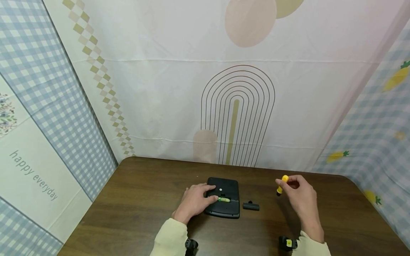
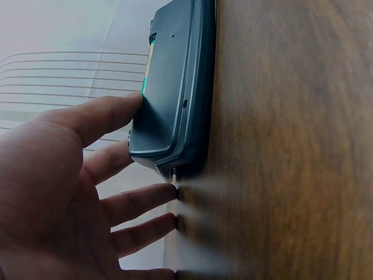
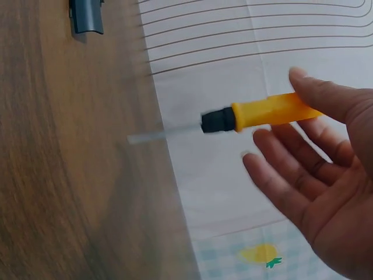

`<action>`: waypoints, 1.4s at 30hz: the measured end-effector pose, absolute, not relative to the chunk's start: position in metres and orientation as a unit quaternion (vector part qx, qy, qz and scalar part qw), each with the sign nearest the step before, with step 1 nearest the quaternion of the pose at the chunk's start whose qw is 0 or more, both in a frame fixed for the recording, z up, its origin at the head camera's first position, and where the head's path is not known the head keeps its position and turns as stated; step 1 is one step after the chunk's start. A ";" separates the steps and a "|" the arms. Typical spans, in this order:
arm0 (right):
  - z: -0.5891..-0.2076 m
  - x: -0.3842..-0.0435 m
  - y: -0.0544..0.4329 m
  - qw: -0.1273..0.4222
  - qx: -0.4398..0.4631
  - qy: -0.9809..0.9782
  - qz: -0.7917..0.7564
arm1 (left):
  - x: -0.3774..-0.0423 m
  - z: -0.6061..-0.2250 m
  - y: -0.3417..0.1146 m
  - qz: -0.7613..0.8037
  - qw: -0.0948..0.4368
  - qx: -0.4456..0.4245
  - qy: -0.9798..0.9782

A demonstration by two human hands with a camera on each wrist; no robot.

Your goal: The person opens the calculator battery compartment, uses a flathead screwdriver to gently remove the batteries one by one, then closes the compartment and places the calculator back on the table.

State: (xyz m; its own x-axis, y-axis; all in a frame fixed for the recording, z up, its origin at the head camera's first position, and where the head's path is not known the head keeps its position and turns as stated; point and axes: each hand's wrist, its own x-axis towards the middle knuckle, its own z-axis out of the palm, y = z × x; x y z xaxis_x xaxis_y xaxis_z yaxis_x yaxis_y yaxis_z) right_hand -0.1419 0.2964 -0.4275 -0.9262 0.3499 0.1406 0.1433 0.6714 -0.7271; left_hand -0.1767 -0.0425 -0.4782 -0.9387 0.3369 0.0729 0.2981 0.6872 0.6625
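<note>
A flat black calculator-like device (image 1: 229, 209) lies back side up on the table. In its uncovered slot sits a green battery (image 1: 224, 200). My left hand (image 1: 196, 199) rests on the device's left side, with the thumb at the battery's left end. In the left wrist view, the thumb (image 2: 111, 114) presses the casing beside the battery, while the lower fingertips reach the tabletop. Over the table to the right, my right hand (image 1: 301, 197) pinches a screwdriver (image 3: 262, 114) by its yellow handle, its shaft pointing down.
Between the device and my right hand lies a small black battery cover (image 1: 251, 207). The brown wooden table (image 1: 144, 199) has rounded far corners. Behind it hangs a white patterned cloth (image 1: 160, 106), with checked cloth at both sides.
</note>
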 end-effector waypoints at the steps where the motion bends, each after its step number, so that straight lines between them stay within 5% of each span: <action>1: -0.428 -0.142 0.296 0.139 -0.136 -0.903 0.383 | -0.177 -0.478 -0.043 0.355 0.027 0.173 0.918; 42: -0.426 -0.145 0.272 0.214 -0.120 -0.841 0.482 | -0.178 -0.480 -0.041 0.341 0.024 0.167 0.925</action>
